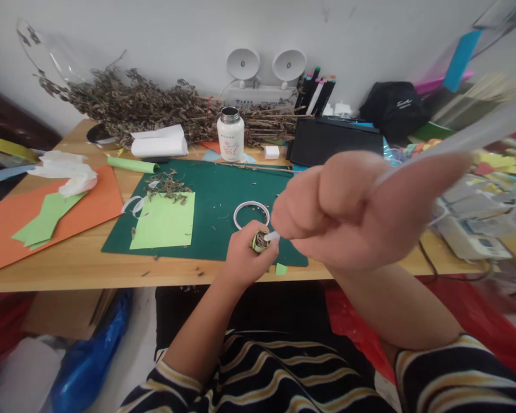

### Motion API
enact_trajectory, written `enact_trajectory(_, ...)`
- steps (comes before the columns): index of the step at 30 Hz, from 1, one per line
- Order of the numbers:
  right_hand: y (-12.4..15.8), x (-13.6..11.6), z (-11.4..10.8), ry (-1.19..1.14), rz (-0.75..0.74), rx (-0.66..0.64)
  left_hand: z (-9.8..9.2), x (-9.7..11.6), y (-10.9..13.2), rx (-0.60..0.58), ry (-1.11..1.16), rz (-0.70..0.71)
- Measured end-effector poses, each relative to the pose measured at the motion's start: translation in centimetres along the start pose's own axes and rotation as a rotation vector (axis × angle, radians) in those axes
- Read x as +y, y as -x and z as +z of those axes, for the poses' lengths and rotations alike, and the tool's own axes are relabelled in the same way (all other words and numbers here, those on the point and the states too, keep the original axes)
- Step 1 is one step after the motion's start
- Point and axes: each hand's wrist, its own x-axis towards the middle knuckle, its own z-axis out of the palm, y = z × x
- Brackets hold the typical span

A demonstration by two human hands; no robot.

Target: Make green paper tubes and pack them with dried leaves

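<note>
My left hand (245,258) is wrapped round a small green paper tube (255,245) above the front edge of the cutting mat. Crumbled dried plant bits (262,239) fill the tube's open end, which faces me. Close to the camera, my right hand (348,209) is closed round a long whitish rod (460,137). The rod's lower tip points into the mouth of the tube; how deep it reaches I cannot tell. Left of my hands lies a light green paper sheet (165,226), with dried plant scraps (169,186) at its upper edge.
The green cutting mat (215,212) bears a white tape ring (236,209). Behind stand a white bottle (231,137) without its lid and a heap of dried stalks (155,103). Orange paper (8,229) lies left; a white power strip (473,229) with cables lies right.
</note>
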Motion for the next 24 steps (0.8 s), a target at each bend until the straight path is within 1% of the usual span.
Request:
enact_trajectory(2, 0.2, 1.3, 0.2, -0.044, -0.055, -0.02, -0.1, 0.0, -0.1, -0.029, -0.002, -0.001)
enact_trajectory(4, 0.4, 2.0, 0.0, -0.065, -0.066, -0.001, -0.2, 0.1, -0.3, -0.036, -0.013, 0.013)
enact_trajectory(9, 0.5, 2.2, -0.1, -0.106, -0.062, -0.005, -0.3, -0.1, -0.3, -0.06, -0.043, 0.016)
enact_trajectory(15, 1.1, 2.8, 0.5, -0.098, -0.062, 0.023, -0.3, -0.3, 0.0, -0.039, -0.045, 0.052)
enact_trajectory(17, 1.3, 3.1, 0.5, -0.114, -0.068, 0.007, -0.4, -0.3, 0.0, -0.047, -0.046, 0.032)
enact_trajectory(20, 1.5, 3.5, 0.6, -0.161, -0.099, -0.056, -0.5, -0.3, -0.1, -0.078, -0.037, -0.033)
enact_trajectory(22, 1.4, 3.5, 0.6, -0.177, -0.052, -0.059, -0.5, -0.3, -0.1, -0.096, -0.023, -0.067)
enact_trajectory(24, 1.2, 3.4, 0.8, -0.171, 0.043, -0.033, -0.4, -0.3, 0.0, -0.087, -0.005, -0.098)
